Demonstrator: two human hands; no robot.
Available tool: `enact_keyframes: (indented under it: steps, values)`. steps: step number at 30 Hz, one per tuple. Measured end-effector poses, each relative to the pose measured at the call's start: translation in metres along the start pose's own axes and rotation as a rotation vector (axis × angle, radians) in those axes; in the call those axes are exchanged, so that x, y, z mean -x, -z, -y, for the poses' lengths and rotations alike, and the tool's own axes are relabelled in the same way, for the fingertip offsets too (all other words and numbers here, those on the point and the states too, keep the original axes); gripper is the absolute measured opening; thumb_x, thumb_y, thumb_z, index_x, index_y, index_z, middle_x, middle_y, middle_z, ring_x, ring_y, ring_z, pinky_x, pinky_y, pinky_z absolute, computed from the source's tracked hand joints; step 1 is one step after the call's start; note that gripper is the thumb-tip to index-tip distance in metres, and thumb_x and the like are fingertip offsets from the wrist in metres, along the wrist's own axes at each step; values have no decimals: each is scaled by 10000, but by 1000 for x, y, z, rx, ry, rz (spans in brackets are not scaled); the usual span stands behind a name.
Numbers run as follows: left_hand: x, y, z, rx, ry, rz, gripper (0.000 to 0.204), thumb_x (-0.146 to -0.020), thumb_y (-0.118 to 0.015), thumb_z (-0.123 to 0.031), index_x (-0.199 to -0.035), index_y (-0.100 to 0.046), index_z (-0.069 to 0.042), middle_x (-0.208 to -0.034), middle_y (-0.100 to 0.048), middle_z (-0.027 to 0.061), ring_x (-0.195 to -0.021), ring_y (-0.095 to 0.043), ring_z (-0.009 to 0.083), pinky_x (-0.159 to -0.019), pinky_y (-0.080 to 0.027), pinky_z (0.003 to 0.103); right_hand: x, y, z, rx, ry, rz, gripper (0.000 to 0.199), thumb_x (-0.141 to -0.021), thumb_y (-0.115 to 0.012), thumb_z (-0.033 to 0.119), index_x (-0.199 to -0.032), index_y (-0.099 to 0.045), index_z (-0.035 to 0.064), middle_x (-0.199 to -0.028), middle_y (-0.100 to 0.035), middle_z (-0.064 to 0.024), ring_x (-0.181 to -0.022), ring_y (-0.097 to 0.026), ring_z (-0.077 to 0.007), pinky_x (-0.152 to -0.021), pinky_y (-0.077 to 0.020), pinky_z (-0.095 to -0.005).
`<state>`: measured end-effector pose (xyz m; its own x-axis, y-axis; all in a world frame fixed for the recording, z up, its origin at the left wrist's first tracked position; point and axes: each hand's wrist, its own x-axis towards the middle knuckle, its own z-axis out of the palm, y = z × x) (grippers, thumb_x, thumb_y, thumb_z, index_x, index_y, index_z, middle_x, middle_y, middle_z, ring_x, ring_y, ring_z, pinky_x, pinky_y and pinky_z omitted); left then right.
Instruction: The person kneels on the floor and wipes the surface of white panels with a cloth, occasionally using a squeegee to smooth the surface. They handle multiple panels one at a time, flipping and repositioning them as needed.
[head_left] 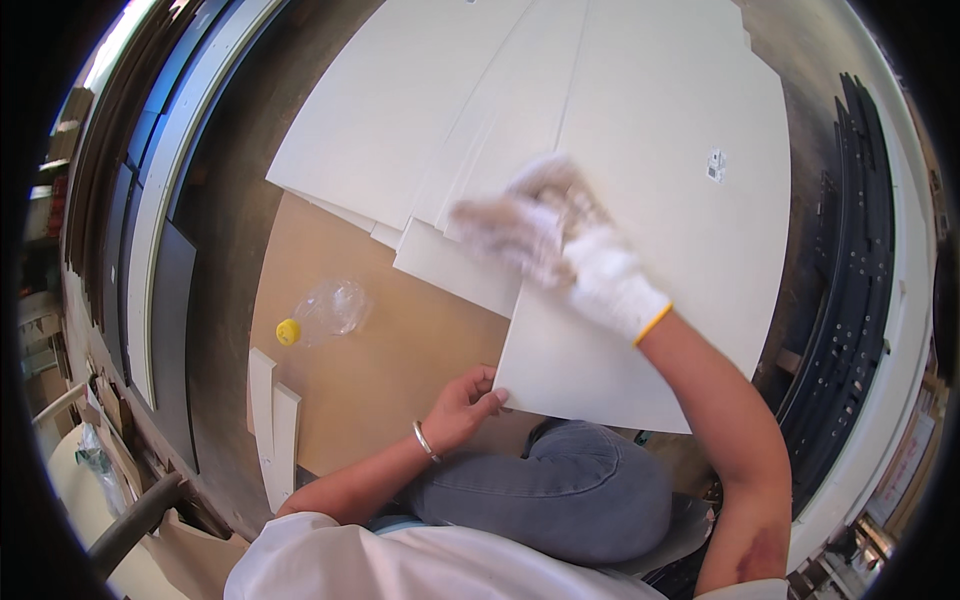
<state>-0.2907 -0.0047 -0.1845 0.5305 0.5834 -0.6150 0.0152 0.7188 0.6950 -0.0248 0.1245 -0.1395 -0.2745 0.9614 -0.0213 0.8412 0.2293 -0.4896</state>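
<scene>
Closest in are the person's white shirt (350, 560) and a bent knee in grey trousers (560, 480), tucked close to the edge of the stack; just beyond, the bare left hand (465, 405), a bangle (425, 441) at its wrist, pinches the near left corner of the top white panel (610, 375) between thumb and fingers, probably to steady it; a corner grip like this leaves the broad face uncovered.

The right hand (565, 225), in a white knit glove with a yellow cuff, is over that panel's left part; it is blurred, so I cannot tell whether its fingers are spread or closed, or whether it holds a cloth; the glove perhaps guards skin and surface alike.

To the left, two pale strips (274, 430) lie along the edge of a brown board (400, 320), which seems to serve as a base under the panels; a clear bottle (332, 305) with a yellow cap lies on its side there, apart from the panels.

Farther out, more white panels (380, 120) overlap in a fan, their edges staggered, which may make each easier to take; a small label (716, 165) sits on the top panel; dark perforated metal strips (850, 260) lie bundled lengthwise at the right.
</scene>
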Motion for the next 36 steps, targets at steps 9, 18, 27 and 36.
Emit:
enact_keyframes:
  steps: [9,18,27,36]
  values:
    - [-51,-28,-19,-545,-296,-216,365,-1078,-603,-300,-1236,-573,27,-966,-673,191,-869,-655,330,-807,-526,420,-84,7,-104,67,-141,-80,350,-1033,-542,290,-1331,-696,189,-1529,-568,-136,-1454,-461,-342,-1204,-388,-425]
    - [-56,-19,-1,-739,-454,-201,330,-1083,-555,-276,-1236,-541,17,-1035,-666,270,-973,-650,474,-834,-518,503,18,-2,-10,142,199,215,444,-1036,-537,339,-1465,-588,235,-1625,-488,-18,-1550,-371,-184,-1313,-209,-416]
    - [-53,-20,3,-684,-391,-227,360,-1106,-525,-352,-1210,-527,-7,-1002,-668,278,-899,-665,480,-762,-524,515,-124,38,-111,228,-189,-79,539,-1067,-479,431,-1521,-556,151,-1622,-482,-96,-1551,-356,-285,-1287,-263,-372]
    - [-57,-18,5,-693,-388,-238,362,-1114,-514,-330,-1230,-555,11,-1034,-644,251,-936,-646,416,-838,-516,473,-103,42,-93,155,0,-91,453,-1071,-462,360,-1423,-617,121,-1523,-565,-142,-1441,-474,-336,-1228,-351,-413]
